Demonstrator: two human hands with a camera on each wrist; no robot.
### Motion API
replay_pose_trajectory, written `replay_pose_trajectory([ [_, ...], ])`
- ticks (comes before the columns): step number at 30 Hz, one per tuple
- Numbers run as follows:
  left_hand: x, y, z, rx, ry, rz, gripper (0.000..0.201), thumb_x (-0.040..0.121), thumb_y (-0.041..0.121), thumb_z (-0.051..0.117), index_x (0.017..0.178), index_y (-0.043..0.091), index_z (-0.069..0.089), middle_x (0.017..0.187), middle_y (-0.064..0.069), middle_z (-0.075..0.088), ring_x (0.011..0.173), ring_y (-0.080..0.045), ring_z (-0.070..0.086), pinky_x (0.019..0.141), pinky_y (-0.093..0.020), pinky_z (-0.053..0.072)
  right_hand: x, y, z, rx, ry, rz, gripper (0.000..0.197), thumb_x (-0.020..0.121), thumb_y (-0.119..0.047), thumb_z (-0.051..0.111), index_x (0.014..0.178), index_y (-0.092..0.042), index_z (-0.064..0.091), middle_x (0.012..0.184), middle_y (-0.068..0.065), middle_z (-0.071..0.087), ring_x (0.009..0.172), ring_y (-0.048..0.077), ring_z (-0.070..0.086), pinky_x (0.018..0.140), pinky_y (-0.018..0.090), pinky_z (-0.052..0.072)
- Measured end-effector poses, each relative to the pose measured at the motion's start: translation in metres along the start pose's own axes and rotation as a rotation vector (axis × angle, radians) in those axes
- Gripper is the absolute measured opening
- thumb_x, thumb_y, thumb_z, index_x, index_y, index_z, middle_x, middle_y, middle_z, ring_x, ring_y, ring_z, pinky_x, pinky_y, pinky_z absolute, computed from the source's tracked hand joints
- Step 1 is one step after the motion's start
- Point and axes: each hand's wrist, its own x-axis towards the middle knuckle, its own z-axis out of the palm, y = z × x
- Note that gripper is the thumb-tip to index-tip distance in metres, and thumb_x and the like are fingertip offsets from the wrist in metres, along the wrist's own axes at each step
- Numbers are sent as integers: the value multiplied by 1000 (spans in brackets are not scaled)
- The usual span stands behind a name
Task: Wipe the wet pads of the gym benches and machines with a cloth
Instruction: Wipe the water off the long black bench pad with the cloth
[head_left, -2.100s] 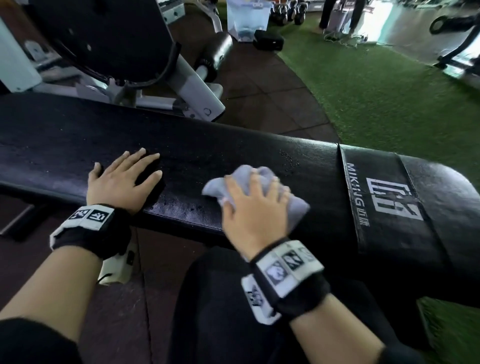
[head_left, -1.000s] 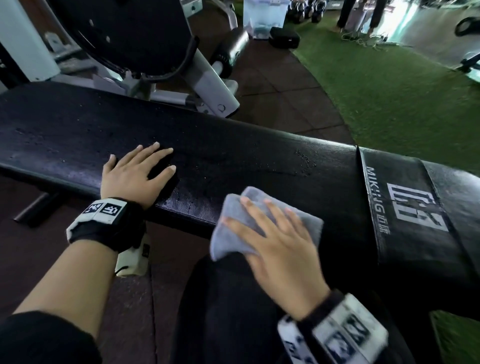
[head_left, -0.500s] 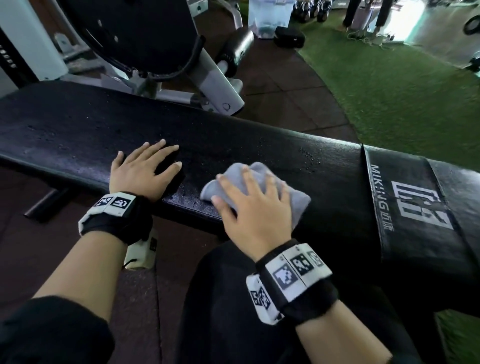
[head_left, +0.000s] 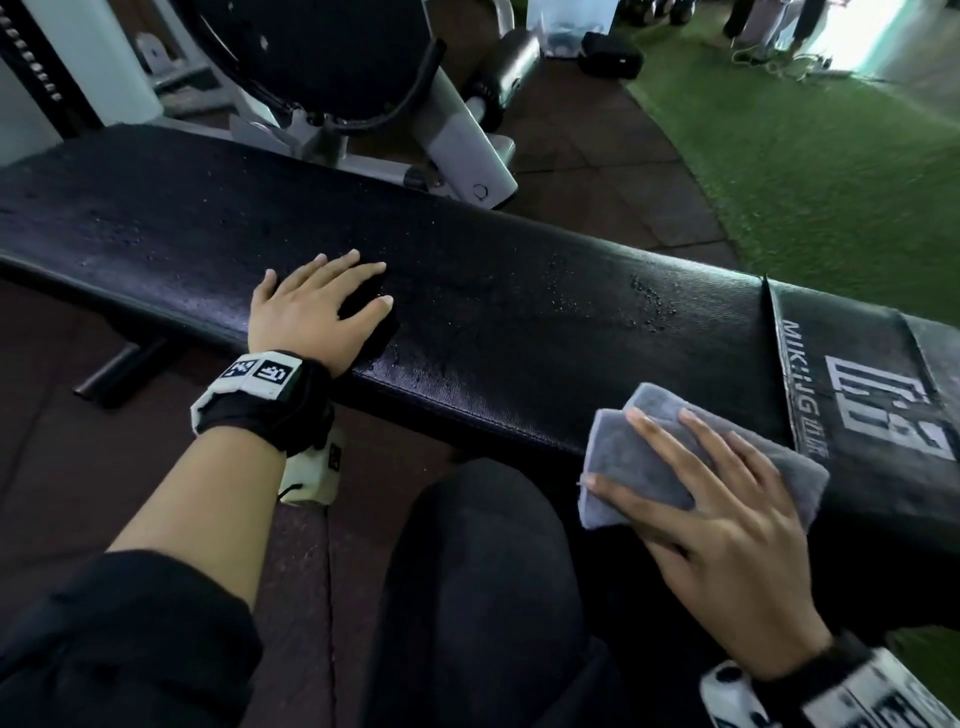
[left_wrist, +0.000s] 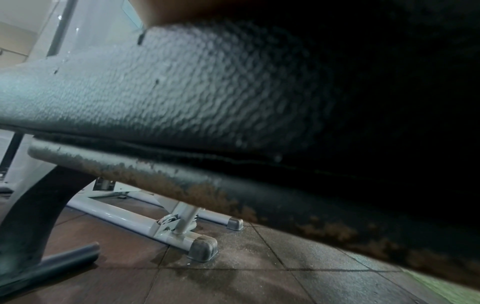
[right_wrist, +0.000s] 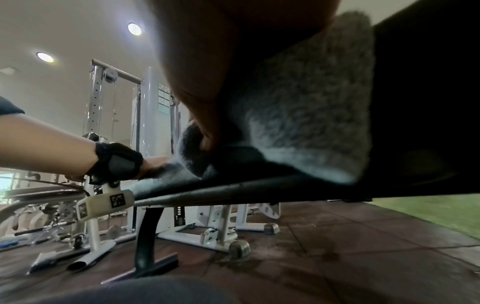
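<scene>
A long black bench pad runs across the head view, with water droplets on its top. My left hand lies flat on the pad with straight fingers. My right hand presses a folded grey cloth against the pad's near side edge, fingers spread over it, beside the printed logo band. In the right wrist view the grey cloth lies under my palm on the bench pad. The left wrist view shows the pad's textured side close up.
A white-framed machine with a black seat stands just behind the bench. Green turf covers the floor at the right, brown rubber tiles elsewhere. My dark-trousered knee sits below the bench. A white cable machine stands further off.
My right hand has slid the cloth right and down, from the pad's top to its near side edge by the logo band. The left hand stays flat on the pad.
</scene>
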Motion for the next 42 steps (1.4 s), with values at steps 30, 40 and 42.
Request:
replay_pose_trajectory([
  [30,-4,3,-3,3,-33,-25,47,90,66,33,136,58,31,152,27,23,144,-1,14,119,-39,3,101,-61,32,93,-334,274,45,89,-56,33,132,-49,45,147,-10,41,136,23,37,111,51,25],
  [40,18,22,-3,43,-175,-291,56,91,61,26,145,52,15,160,15,3,147,-10,-5,118,-45,-5,99,-18,8,63,-600,237,52,91,-52,35,142,-43,35,153,-4,30,139,27,32,108,53,22],
  [42,17,27,0,65,-145,-305,55,91,62,23,145,51,15,160,13,5,147,-12,-4,118,-47,-4,112,-18,9,77,-638,233,53,89,-51,36,142,-44,36,154,-4,30,138,29,33,107,53,21],
])
